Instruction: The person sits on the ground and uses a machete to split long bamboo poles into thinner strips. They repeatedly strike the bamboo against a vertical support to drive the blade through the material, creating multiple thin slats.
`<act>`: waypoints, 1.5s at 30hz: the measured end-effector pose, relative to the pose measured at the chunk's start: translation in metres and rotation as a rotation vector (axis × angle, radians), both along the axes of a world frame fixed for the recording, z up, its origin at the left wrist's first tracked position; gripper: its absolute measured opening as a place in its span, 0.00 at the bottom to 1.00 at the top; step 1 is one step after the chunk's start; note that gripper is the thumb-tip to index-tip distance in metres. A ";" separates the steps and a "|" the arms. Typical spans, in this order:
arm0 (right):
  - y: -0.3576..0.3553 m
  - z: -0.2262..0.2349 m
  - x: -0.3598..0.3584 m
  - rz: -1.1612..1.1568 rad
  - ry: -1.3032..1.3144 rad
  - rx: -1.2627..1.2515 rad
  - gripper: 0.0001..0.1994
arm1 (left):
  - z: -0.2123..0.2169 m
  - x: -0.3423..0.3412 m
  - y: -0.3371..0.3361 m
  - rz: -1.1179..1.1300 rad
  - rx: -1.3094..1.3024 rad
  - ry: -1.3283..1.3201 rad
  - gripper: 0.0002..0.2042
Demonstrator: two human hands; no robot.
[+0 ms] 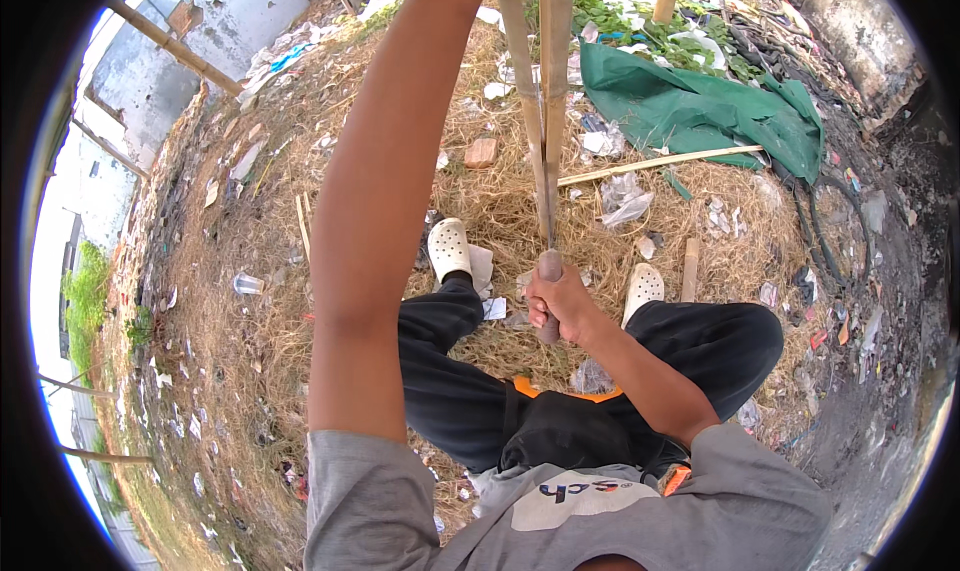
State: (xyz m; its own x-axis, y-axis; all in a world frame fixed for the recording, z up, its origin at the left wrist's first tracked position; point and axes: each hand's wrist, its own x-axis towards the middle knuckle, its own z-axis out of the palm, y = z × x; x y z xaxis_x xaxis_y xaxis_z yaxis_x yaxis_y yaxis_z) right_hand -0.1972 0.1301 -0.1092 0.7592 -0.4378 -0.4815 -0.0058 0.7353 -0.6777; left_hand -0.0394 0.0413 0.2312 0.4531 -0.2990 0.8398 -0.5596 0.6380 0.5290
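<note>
Handle (pixel 550 265) wrapped in right hand (pixel 564 303), left hand out of sight, grip unknown; split bamboo (pixel 550 101), suddenly giving way, might jerk the handle toward the legs (pixel 715 336).

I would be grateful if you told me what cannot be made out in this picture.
Head view: the left hand, and whether it holds anything; the upper edge cuts off the left arm before it.
Head view: the far ends of the bamboo strips; cut off by the upper edge.
Head view: the middle of the rounded handle; covered by the right hand.
Head view: anything beneath the green sheet; the sheet itself hides it.
</note>
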 end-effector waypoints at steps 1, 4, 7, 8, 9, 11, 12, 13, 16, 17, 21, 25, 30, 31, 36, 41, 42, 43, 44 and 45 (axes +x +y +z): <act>0.000 -0.003 0.004 0.006 -0.022 0.019 0.10 | -0.003 0.010 -0.004 -0.030 -0.036 -0.036 0.26; 0.002 -0.006 0.008 0.027 -0.058 0.054 0.10 | -0.005 0.021 -0.003 -0.091 -0.051 -0.028 0.27; 0.004 -0.009 0.012 0.004 -0.070 0.076 0.11 | -0.004 0.017 0.003 -0.163 -0.039 0.029 0.27; 0.004 -0.009 0.015 -0.004 -0.076 0.078 0.11 | -0.001 0.017 0.007 -0.184 -0.042 0.041 0.27; 0.008 -0.011 0.018 -0.001 -0.094 0.090 0.11 | -0.004 0.023 0.005 -0.160 -0.051 0.054 0.26; 0.006 -0.012 0.022 -0.004 -0.133 0.087 0.11 | -0.007 0.035 -0.003 -0.127 -0.094 0.073 0.25; 0.003 -0.012 0.022 0.009 -0.097 0.050 0.10 | -0.009 0.041 -0.007 -0.092 -0.094 0.078 0.24; 0.000 -0.009 0.020 0.022 -0.065 0.016 0.10 | -0.008 0.042 -0.008 -0.057 -0.090 0.079 0.23; -0.002 -0.008 0.020 0.077 -0.036 -0.057 0.09 | -0.006 0.044 -0.007 -0.041 -0.103 0.063 0.20; -0.006 -0.018 0.016 0.119 -0.030 -0.108 0.08 | -0.007 0.041 -0.005 -0.040 -0.091 0.059 0.20; -0.022 -0.006 -0.007 0.238 0.273 -0.803 0.27 | -0.008 0.032 0.002 -0.088 -0.079 0.095 0.17; -0.101 0.145 -0.048 -0.056 0.213 -1.272 0.43 | -0.007 0.018 0.014 -0.285 0.069 0.100 0.23; -0.125 0.379 -0.023 -0.405 -0.530 -1.850 0.27 | -0.007 0.004 0.029 -0.095 0.032 -0.096 0.22; -0.156 0.408 -0.013 -0.392 -0.714 -1.987 0.24 | -0.002 -0.007 0.029 -0.130 0.008 -0.091 0.23; -0.121 0.424 0.021 -0.527 -0.399 -2.254 0.16 | 0.005 -0.026 0.036 -0.136 -0.311 -0.182 0.28; -0.112 0.418 0.037 -0.737 -0.753 -2.140 0.18 | 0.086 0.011 0.059 -0.208 -0.421 -0.552 0.16; -0.116 0.417 0.042 -0.769 -0.852 -2.145 0.18 | 0.090 0.009 0.059 -0.176 -0.390 -0.527 0.14; -0.118 0.413 0.049 -0.798 -0.918 -2.121 0.18 | 0.091 0.007 0.060 -0.147 -0.351 -0.495 0.15; -0.121 0.410 0.051 -0.772 -0.913 -2.109 0.18 | 0.086 -0.006 0.064 -0.119 -0.313 -0.389 0.15; -0.120 0.408 0.052 -0.746 -0.914 -2.093 0.17 | 0.083 -0.012 0.067 -0.085 -0.272 -0.284 0.16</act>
State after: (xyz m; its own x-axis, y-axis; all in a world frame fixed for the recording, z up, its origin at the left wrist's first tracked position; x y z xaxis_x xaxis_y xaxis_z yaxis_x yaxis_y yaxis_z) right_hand -0.1448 0.0098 0.2992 -0.0057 0.1110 0.9938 0.4288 -0.8976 0.1027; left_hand -0.0512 0.1081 0.3140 0.1744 -0.0748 0.9818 -0.5982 0.7839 0.1660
